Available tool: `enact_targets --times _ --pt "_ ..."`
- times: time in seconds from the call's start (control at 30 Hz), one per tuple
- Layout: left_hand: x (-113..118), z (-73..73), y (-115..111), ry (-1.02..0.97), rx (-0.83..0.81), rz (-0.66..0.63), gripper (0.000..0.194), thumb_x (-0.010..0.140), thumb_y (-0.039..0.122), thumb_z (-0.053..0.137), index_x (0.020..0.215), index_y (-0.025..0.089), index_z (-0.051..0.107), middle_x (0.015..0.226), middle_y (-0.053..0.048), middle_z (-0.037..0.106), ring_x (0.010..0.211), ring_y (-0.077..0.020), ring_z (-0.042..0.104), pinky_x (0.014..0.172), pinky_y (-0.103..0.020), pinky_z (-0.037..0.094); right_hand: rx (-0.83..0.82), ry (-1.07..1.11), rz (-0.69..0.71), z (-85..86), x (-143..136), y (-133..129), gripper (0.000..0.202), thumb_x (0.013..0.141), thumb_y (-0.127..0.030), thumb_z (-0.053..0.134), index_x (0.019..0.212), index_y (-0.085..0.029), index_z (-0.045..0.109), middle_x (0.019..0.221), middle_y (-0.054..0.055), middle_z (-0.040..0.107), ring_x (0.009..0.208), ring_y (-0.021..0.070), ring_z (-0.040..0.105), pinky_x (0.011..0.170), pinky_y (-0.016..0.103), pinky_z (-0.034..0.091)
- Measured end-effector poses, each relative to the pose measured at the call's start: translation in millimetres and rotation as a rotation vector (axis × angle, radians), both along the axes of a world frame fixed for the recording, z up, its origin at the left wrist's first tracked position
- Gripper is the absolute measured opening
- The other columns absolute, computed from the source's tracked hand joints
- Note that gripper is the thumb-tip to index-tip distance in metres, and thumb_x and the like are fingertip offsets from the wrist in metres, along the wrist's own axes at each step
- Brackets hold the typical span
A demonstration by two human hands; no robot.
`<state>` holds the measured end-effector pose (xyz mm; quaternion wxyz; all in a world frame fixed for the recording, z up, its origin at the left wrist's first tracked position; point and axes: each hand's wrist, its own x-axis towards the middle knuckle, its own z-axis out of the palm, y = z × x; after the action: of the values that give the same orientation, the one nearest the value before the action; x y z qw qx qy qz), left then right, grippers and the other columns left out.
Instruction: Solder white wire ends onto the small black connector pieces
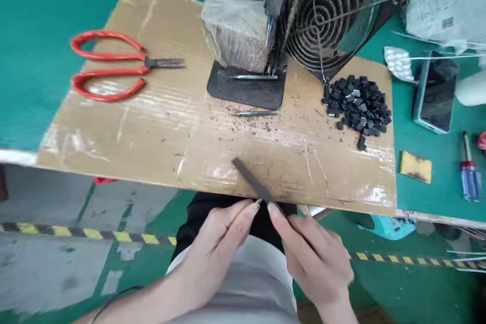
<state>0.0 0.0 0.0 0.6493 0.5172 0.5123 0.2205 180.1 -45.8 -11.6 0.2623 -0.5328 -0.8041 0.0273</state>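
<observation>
My right hand (pixel 315 253) is closed around a flat grey file (pixel 248 174), its far end slanting up and left over the cardboard's front edge. Pinched in the fingers of my left hand (pixel 224 243) is a thin metal piece that looks like a soldering iron tip (pixel 259 200). Only its pointed end shows, against or very near the file; the rest is hidden by the fingers. Farther back lie similar metal tips, one on the cardboard (pixel 258 113) amid dark crumbs and one on a black base plate (pixel 248 93).
Red-handled pliers (pixel 110 66) lie at left on the cardboard sheet (pixel 152 131). A wrapped block (pixel 237 35) and a round fan guard (pixel 322 20) stand behind. To the right are a pile of small black connectors (pixel 359 106), a yellow sponge (pixel 416 167), a phone (pixel 436 92) and a screwdriver (pixel 470 177).
</observation>
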Motion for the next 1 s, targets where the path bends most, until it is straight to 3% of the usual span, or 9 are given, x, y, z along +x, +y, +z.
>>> enact_targets --times 0.13,0.27,0.33,0.47,0.7,0.83,1.0 --pt "-1 -4.9 0 0.041 0.064 0.006 0.040 0.103 0.033 0.038 0.064 0.025 0.034 0.057 0.007 0.033 0.051 -0.0111 0.030 0.048 -0.026 0.030 0.005 0.007 -0.097 0.0 4 -23 0.036 0.103 -0.001 0.049 0.111 -0.019 0.079 0.078 -0.001 0.074 0.067 0.0102 0.064 0.066 0.027 0.046" --pt "-5 -12.3 -5 0.117 0.308 0.023 0.033 0.102 0.022 0.043 0.069 0.022 0.043 0.062 0.005 0.046 0.058 -0.0119 0.043 0.059 -0.025 0.039 0.031 0.017 -0.037 0.5 -2 -9 0.037 0.102 -0.002 0.049 0.120 -0.018 0.077 0.078 -0.001 0.074 0.063 0.0093 0.062 0.059 0.026 0.044" --pt "-6 -14.8 -7 0.135 0.350 0.010 0.032 0.103 0.020 0.043 0.071 0.022 0.045 0.064 0.005 0.050 0.060 -0.0120 0.046 0.061 -0.024 0.040 0.034 0.033 -0.042 1.9 -3 -7 0.034 0.103 -0.004 0.050 0.120 -0.016 0.077 0.079 -0.001 0.074 0.064 0.0095 0.063 0.059 0.026 0.045" --pt "-5 -15.1 -6 0.102 0.289 -0.034 0.030 0.105 0.022 0.040 0.078 0.020 0.052 0.071 0.002 0.060 0.063 -0.0123 0.051 0.064 -0.024 0.043 0.005 0.005 -0.084 4.3 0 -14 0.031 0.103 -0.004 0.051 0.111 -0.016 0.078 0.077 0.000 0.075 0.065 0.0107 0.064 0.061 0.027 0.045" --pt "-3 -8.1 -4 0.028 0.151 0.023 0.037 0.104 0.028 0.041 0.067 0.023 0.039 0.060 0.007 0.034 0.053 -0.0105 0.029 0.048 -0.024 0.030 0.023 0.033 -0.040 3.1 -3 -7 0.035 0.105 -0.004 0.047 0.118 -0.017 0.076 0.078 -0.001 0.075 0.064 0.0096 0.063 0.060 0.025 0.046" --pt "-4 -4.6 -2 0.025 0.076 0.022 0.038 0.102 0.032 0.041 0.065 0.024 0.035 0.059 0.007 0.031 0.054 -0.0109 0.028 0.046 -0.025 0.026 0.003 0.009 -0.079 5.5 1 -16 0.032 0.104 -0.004 0.049 0.109 -0.017 0.079 0.077 0.000 0.075 0.066 0.0106 0.064 0.064 0.026 0.047" --pt "-3 -2.2 3 -0.039 0.016 0.017 0.038 0.101 0.035 0.040 0.065 0.025 0.035 0.059 0.007 0.031 0.053 -0.0110 0.026 0.046 -0.025 0.026 0.038 0.015 -0.033 2.2 -4 -4 0.034 0.104 -0.003 0.048 0.118 -0.016 0.076 0.077 -0.001 0.074 0.063 0.0101 0.062 0.058 0.026 0.044"
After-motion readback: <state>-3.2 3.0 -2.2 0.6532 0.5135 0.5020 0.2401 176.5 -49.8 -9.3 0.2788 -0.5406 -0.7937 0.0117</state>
